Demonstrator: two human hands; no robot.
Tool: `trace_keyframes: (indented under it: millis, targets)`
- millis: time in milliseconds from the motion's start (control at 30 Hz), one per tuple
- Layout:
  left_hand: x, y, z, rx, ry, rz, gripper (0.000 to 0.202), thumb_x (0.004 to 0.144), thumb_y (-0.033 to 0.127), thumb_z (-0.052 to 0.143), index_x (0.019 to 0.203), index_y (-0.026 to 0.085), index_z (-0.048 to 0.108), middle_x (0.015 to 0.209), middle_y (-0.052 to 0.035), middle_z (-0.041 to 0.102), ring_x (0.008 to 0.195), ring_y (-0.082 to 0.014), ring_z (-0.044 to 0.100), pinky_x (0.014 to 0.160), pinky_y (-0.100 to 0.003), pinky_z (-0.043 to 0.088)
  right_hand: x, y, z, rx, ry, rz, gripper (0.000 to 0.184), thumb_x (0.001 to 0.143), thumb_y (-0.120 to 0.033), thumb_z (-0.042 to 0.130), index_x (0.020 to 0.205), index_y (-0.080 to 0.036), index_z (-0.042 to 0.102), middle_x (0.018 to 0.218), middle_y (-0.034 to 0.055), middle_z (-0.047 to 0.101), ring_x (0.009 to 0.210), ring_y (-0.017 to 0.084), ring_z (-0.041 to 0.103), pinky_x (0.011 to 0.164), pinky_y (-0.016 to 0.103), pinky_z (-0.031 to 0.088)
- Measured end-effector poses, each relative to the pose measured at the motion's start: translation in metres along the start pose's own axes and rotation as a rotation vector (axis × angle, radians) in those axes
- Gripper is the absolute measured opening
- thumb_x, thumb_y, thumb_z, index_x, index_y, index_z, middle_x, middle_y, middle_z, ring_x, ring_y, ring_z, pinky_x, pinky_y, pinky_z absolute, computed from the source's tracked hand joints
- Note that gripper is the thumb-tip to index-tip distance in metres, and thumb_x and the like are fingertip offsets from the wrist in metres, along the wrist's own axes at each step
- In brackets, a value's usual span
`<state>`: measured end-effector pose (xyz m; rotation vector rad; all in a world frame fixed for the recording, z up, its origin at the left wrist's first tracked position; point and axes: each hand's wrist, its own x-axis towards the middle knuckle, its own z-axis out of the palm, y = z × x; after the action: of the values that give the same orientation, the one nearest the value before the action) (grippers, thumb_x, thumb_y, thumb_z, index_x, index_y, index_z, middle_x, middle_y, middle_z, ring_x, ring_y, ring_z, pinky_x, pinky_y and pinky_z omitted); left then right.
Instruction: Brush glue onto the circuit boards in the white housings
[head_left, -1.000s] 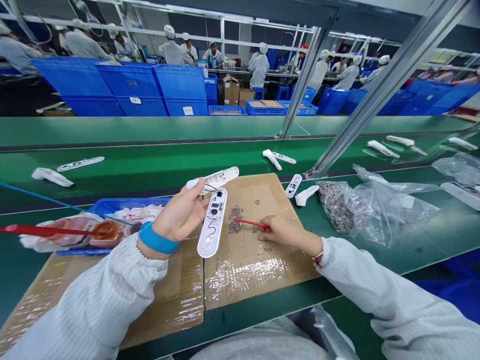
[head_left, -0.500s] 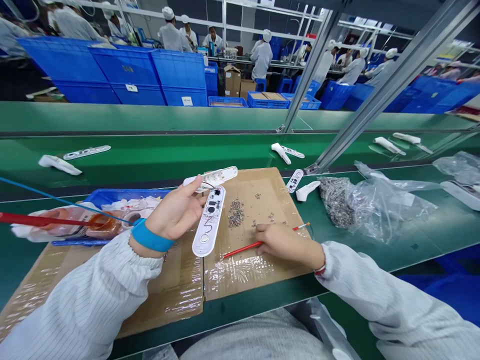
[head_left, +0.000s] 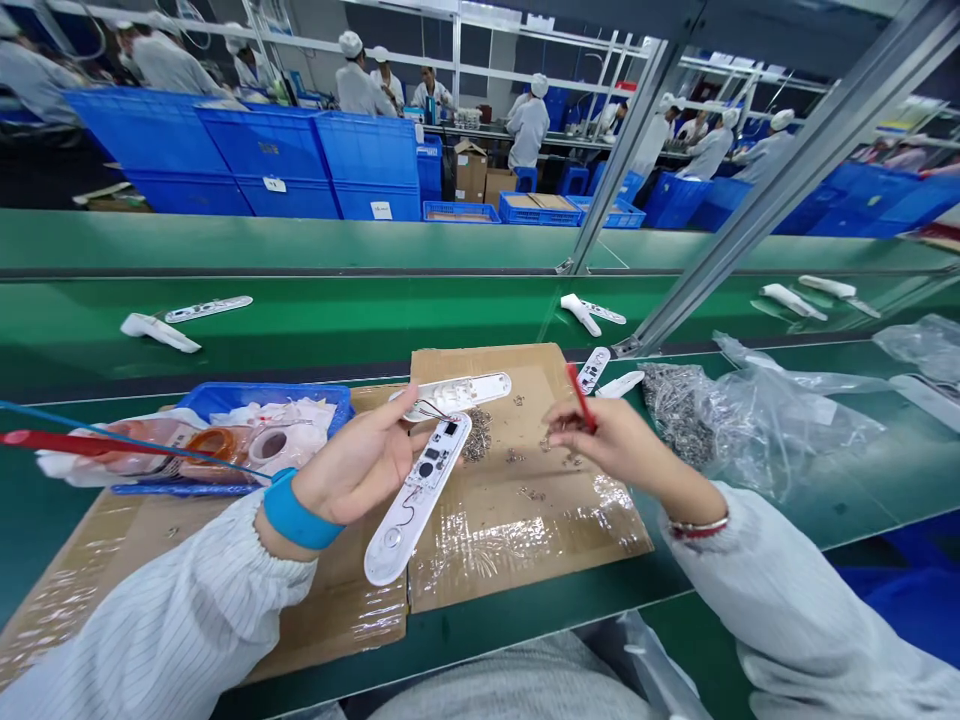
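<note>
My left hand (head_left: 360, 470) grips a long white plastic housing (head_left: 412, 510) with a small circuit board and thin wires on its inner face. A second white housing (head_left: 457, 393) lies across my fingers, and a wire runs between the two. My right hand (head_left: 607, 440) hangs over the cardboard sheet (head_left: 525, 530) with a thin red stick (head_left: 582, 398) pinched upright in its fingers. Below it lie scattered small metal parts, with a heap of them (head_left: 477, 435) between my hands. Whether my right fingers also pinch a small part is hidden.
A blue tray (head_left: 262, 400) with white wrapping and an orange coil stands left. A clear bag of metal parts (head_left: 679, 415) lies right. More white housings sit on the green belt (head_left: 315, 320). Co-workers in white stand beyond blue crates (head_left: 262, 150).
My right hand has risen from the near part of the cardboard toward the metal parts, and the red stick has swung from lying low to upright. My left hand has tilted the housings.
</note>
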<state>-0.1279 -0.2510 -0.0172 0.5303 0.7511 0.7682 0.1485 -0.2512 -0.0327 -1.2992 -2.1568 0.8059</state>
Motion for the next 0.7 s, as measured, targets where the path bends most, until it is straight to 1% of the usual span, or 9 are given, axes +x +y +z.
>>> trace_keyframes:
  millis: [67,100,233,300,367,400,467,567,700]
  targets:
    - [0.000,-0.006,0.003,-0.015,-0.017,0.015,0.045,0.091,0.038,0.046,0.129,0.015,0.052,0.117,-0.0168,0.062,0.092,-0.0247,0.065,0.081,-0.043,0.055,0.006,-0.003,-0.008,0.179,0.149,0.086,0.014,0.079,-0.026,0.063,0.088,-0.017,0.067,0.082,0.0052,0.069,0.071,0.019,0.066,0.069,0.033,0.053]
    - [0.000,-0.010,0.005,-0.024,-0.024,0.015,0.045,0.091,0.038,0.046,0.130,0.016,0.052,0.117,-0.0161,0.062,0.094,-0.0248,0.065,0.083,-0.044,0.054,0.010,-0.005,-0.010,0.212,0.194,0.108,0.015,0.078,-0.028,0.064,0.088,-0.017,0.068,0.083,0.0053,0.070,0.073,0.020,0.067,0.071,0.034,0.054]
    - [-0.001,-0.020,0.013,-0.049,-0.047,-0.015,0.046,0.091,0.042,0.045,0.129,0.017,0.053,0.114,-0.0152,0.064,0.091,-0.0237,0.066,0.087,-0.043,0.053,0.021,-0.005,-0.009,0.188,0.288,0.114,0.021,0.075,-0.035,0.069,0.087,-0.018,0.070,0.087,0.0054,0.070,0.077,0.020,0.066,0.073,0.033,0.053]
    - [-0.003,-0.019,0.013,-0.059,-0.028,0.010,0.046,0.092,0.041,0.043,0.128,0.015,0.054,0.113,-0.0159,0.064,0.093,-0.0242,0.065,0.085,-0.041,0.054,0.024,0.001,-0.008,0.106,0.229,0.157,0.023,0.079,-0.036,0.064,0.092,-0.018,0.069,0.089,0.0054,0.069,0.077,0.018,0.065,0.073,0.031,0.052]
    - [-0.005,-0.014,0.010,-0.070,0.023,0.078,0.045,0.092,0.039,0.042,0.127,0.014,0.055,0.113,-0.0165,0.064,0.095,-0.0246,0.065,0.083,-0.039,0.055,0.025,0.010,-0.005,-0.008,0.083,0.231,0.019,0.082,-0.030,0.059,0.095,-0.018,0.067,0.086,0.0042,0.069,0.075,0.016,0.065,0.070,0.028,0.051]
    - [-0.006,-0.010,0.008,-0.077,0.053,0.118,0.044,0.092,0.038,0.042,0.126,0.013,0.056,0.113,-0.0161,0.064,0.095,-0.0242,0.065,0.082,-0.038,0.056,0.025,0.017,-0.003,-0.065,0.003,0.266,0.016,0.082,-0.025,0.058,0.093,-0.018,0.067,0.082,0.0033,0.068,0.072,0.015,0.064,0.067,0.026,0.049]
    - [-0.008,-0.003,0.004,-0.094,0.110,0.187,0.043,0.093,0.038,0.042,0.126,0.015,0.056,0.115,-0.0147,0.064,0.095,-0.0230,0.065,0.080,-0.036,0.056,0.023,0.029,0.004,-0.153,-0.119,0.309,0.008,0.077,-0.016,0.060,0.081,-0.017,0.067,0.071,0.0022,0.065,0.062,0.015,0.061,0.057,0.025,0.045]
    - [-0.010,0.002,0.000,-0.109,0.148,0.209,0.043,0.093,0.037,0.041,0.127,0.016,0.055,0.118,-0.0141,0.062,0.096,-0.0228,0.064,0.078,-0.035,0.057,0.020,0.044,0.017,-0.257,-0.194,0.350,0.007,0.072,-0.011,0.062,0.067,-0.015,0.063,0.063,0.0030,0.061,0.054,0.015,0.054,0.051,0.025,0.037]
    - [-0.010,-0.001,-0.004,-0.132,0.165,0.179,0.041,0.092,0.034,0.044,0.127,0.016,0.054,0.118,-0.0138,0.062,0.096,-0.0209,0.064,0.078,-0.032,0.057,0.024,0.049,0.026,-0.345,-0.222,0.315,0.007,0.078,-0.018,0.060,0.072,-0.015,0.064,0.070,0.0058,0.061,0.058,0.015,0.053,0.055,0.026,0.034]
